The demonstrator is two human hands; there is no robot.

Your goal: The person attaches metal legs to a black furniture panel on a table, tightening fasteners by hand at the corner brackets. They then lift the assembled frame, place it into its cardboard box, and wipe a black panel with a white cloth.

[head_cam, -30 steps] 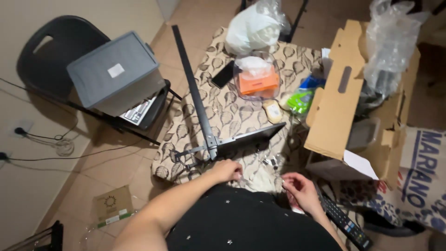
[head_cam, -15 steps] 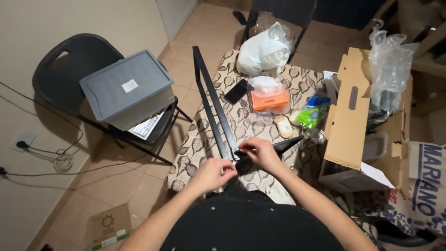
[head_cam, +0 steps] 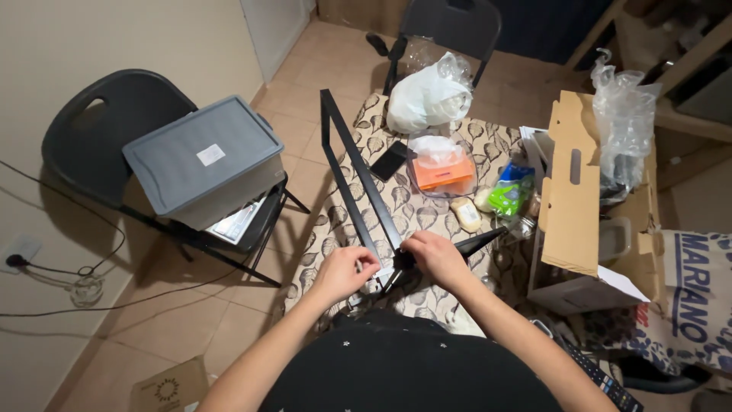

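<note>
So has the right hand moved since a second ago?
Yes. The right hand has come in from the table's near right edge to the black metal frame, now gripping its lower joint beside the left hand.

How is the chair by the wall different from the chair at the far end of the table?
The near chair by the wall carries a grey lidded box; the far chair carries no box. The near chair shows whole, seat and legs; the far chair is half hidden behind a white plastic bag. Both are dark chairs with a handle slot in the back.
</note>
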